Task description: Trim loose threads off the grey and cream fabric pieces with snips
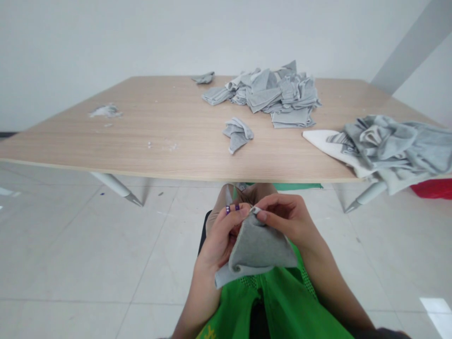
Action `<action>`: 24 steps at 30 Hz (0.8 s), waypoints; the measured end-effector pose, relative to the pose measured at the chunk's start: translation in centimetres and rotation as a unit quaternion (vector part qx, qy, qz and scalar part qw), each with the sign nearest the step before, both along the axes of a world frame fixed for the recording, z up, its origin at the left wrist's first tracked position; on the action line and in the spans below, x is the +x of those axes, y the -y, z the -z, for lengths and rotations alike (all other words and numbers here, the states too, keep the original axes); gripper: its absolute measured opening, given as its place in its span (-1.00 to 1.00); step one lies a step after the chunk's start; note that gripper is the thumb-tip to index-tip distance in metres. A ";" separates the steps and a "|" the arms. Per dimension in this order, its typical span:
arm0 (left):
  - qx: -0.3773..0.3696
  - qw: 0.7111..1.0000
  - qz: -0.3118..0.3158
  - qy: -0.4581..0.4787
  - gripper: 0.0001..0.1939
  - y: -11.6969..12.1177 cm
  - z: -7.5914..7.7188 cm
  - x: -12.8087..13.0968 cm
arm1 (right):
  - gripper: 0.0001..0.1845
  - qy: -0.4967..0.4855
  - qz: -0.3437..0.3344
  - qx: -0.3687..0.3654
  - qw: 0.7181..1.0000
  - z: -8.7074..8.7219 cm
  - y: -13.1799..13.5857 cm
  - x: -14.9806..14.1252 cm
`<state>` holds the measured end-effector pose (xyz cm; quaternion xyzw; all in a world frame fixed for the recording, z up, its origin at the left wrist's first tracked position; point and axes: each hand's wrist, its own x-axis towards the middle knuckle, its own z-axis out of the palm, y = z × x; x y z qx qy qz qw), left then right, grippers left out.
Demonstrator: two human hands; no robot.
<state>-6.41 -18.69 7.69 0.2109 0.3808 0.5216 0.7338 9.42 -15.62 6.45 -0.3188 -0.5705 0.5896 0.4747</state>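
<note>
A folded grey fabric piece [263,247] hangs between my hands above my lap. My left hand [226,228] is closed on its upper left edge. On that hand's fingers sit two purple loops [232,208], with pale pointed blades beyond them, which look like a pair of scissors. My right hand [287,214] pinches the top corner of the fabric between thumb and forefinger, close to the left fingertips. A small pale fold shows at the pinch. The left palm is partly hidden behind the fabric.
A wooden table [183,160] stands before me. On it lie a heap of grey fabric pieces [263,92], one crumpled piece [238,134], another at the back [204,78], and white scraps [105,111]. A larger fabric pile [395,141] overhangs the right front edge.
</note>
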 end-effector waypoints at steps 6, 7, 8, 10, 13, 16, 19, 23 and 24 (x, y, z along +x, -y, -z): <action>0.012 0.999 0.008 -0.046 -0.68 0.2 0.1 -0.2 | -0.88 0.013 0.053 -0.026 0.998 -0.5 1.0 0.0; 0.015 0.999 0.008 -0.047 -0.67 0.4 0.0 -0.2 | -0.88 0.014 0.057 -0.027 0.998 -0.5 1.1 0.1; 0.018 0.999 0.005 -0.047 -0.67 0.5 -0.1 -0.1 | -0.87 0.014 0.059 -0.028 0.998 -0.5 1.3 0.2; 0.024 0.998 0.001 -0.054 -0.68 0.8 -0.5 0.0 | -0.86 0.012 0.065 -0.030 0.997 -0.6 1.6 0.3; 0.041 0.994 0.018 -0.098 -0.68 0.9 -0.7 0.0 | -0.86 0.004 0.077 -0.042 0.996 -0.8 2.0 0.4; 0.092 0.982 0.048 -0.158 -0.68 0.9 -0.9 -0.5 | -0.88 -0.004 0.088 -0.065 0.994 -0.9 2.4 0.4; 0.145 0.966 0.055 -0.209 -0.69 1.1 -1.4 -1.0 | -0.89 0.002 0.098 -0.073 0.992 -0.8 2.5 0.4; 0.205 0.930 0.041 -0.304 -0.82 1.8 -2.1 -1.3 | -0.87 0.018 0.099 -0.068 0.993 -0.7 2.5 0.3; 0.215 0.917 0.036 -0.333 -0.86 1.9 -2.1 -1.2 | -0.86 0.021 0.097 -0.066 0.993 -0.6 2.5 0.2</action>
